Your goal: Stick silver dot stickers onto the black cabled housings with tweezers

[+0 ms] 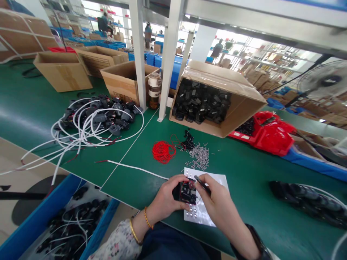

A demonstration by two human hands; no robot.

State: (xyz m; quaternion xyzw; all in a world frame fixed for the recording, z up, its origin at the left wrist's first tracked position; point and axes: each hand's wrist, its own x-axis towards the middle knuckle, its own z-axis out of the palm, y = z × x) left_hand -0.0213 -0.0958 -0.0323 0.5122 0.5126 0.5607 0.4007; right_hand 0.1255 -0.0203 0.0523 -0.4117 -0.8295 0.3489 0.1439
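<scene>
My left hand [166, 196] grips a small black electrical housing [188, 192], its open face showing inner parts and bits of red. From behind my left fingers a white cable [141, 169] runs left across the bench to a red wire end. My right hand [217, 199] is closed around a slim dark tool [204, 185], held over the housing's upper right edge; its exact kind is unclear. Underneath both hands lies a white sheet [222, 182] with rows of shiny round dots. Beyond it are a heap of small metal screws or pins [200, 156], a red wire coil [162, 151] and small black parts [189, 140].
A tipped cardboard box [241, 108] full of black housings stands behind. White-cabled grey and black units [100, 117] are piled left. At lower left is a blue bin [16, 234]. Red trays [273, 135] and dark cabled units [306, 200] lie right. White posts [170, 54] rise behind.
</scene>
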